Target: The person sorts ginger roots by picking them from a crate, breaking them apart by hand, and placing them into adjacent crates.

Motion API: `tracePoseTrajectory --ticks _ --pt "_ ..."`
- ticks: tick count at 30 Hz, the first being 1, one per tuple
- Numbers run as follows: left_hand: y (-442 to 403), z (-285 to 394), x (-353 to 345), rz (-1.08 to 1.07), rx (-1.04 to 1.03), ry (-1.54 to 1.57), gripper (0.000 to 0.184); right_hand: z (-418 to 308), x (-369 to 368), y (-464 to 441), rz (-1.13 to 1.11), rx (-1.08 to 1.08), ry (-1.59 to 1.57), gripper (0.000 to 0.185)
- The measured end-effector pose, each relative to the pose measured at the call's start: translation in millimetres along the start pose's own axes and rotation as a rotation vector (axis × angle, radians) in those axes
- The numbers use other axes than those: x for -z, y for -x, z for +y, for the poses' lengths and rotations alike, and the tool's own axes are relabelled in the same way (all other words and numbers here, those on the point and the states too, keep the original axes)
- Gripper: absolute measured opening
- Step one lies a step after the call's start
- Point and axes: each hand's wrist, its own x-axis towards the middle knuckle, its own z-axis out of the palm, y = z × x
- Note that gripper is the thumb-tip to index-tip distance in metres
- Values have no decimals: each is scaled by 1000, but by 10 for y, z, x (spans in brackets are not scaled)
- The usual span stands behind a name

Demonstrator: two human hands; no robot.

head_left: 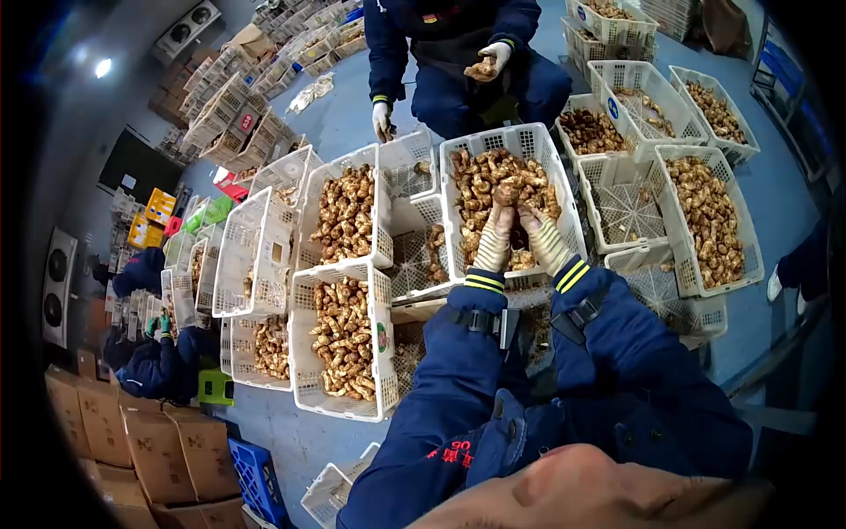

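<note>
Both my hands, in striped light gloves, meet over a white crate (575,231) of brown knobbly mushrooms (476,172). A single mushroom (506,195) is held between the fingertips of my left hand (496,231) and my right hand (542,236). My fingers are closed around its lower part. To the left stand two more white crates of mushrooms (344,216), one in front of the other. A partly filled crate (411,242) lies between them and the crate under my hands.
Across the crates a co-worker (449,53) in dark blue holds a mushroom (481,70). More crates (714,220) stand at the right. Stacked crates (231,123), two people (154,361), cardboard boxes (159,445) and a blue crate (257,480) are at the left.
</note>
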Motion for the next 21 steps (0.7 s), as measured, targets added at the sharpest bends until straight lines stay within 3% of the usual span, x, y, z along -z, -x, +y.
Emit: tracePoseTrajectory --ticks 2,4,6,10,14,16,17,18,20,21 --pt "87 84 -39 36 76 -34 62 93 39 16 -65 53 -176 42" --pt "160 91 -45 23 23 57 58 -91 -46 39 -12 148 -36 36" --pt "197 90 1 34 19 121 60 -139 -71 -11 73 200 177 34" --pt "184 156 -39 135 -82 331 69 -191 -137 12 169 201 38 31" --pt "96 124 79 161 -87 390 64 -169 -151 6 188 305 346 37" --pt "69 128 94 151 -83 446 61 -209 -196 32 177 296 340 41" --pt "61 132 101 156 -92 428 59 -252 -193 26 180 340 523 47" --pt "62 137 78 160 -105 409 59 -266 -201 30 124 373 532 54" --pt "64 145 29 169 -131 369 58 -156 -150 -28 25 227 578 58" --pt "62 135 39 165 -144 305 58 38 -60 -89 18 297 653 58"
